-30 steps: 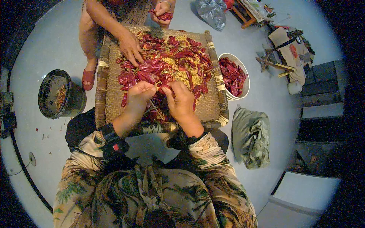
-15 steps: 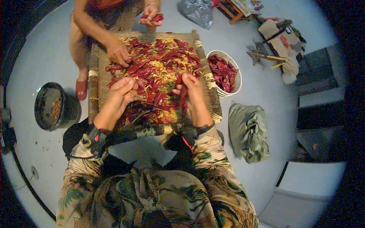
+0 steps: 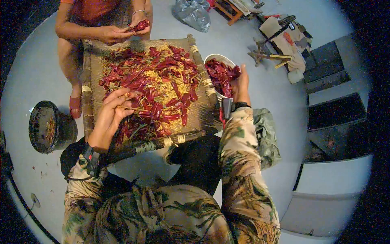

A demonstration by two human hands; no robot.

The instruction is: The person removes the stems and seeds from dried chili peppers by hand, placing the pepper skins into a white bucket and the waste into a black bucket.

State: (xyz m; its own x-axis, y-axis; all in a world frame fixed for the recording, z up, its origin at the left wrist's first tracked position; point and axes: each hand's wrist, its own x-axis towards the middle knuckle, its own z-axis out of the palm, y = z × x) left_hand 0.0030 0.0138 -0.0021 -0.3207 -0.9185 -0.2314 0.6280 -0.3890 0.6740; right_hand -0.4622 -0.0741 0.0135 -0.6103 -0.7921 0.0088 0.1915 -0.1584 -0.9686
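My left hand (image 3: 113,113) is closed over the left part of a woven tray (image 3: 94,73), its fingers pinched on thin pale stems (image 3: 138,109). Dried red chillies (image 3: 156,110) and yellow seeds (image 3: 172,87) cover much of the tray. To the right of the tray, my right hand (image 3: 241,87) is at the right side of a white bucket (image 3: 215,56) full of red chillies (image 3: 220,73). One of its fingers stretches upward beside the chillies; the other fingers are partly hidden.
Across the tray, another person's two hands (image 3: 115,34) hold red chillies (image 3: 141,25). A black tub (image 3: 67,132) stands at the left. A green sack (image 3: 266,140) lies beyond my right forearm, a grey plastic bag (image 3: 193,15) at the top, and wooden pieces (image 3: 270,56) at the upper right.
My right hand has moved from over the tray to the bucket. My left hand stays over the tray. The other person's hand has left the tray and met their other hand. The view has shifted.
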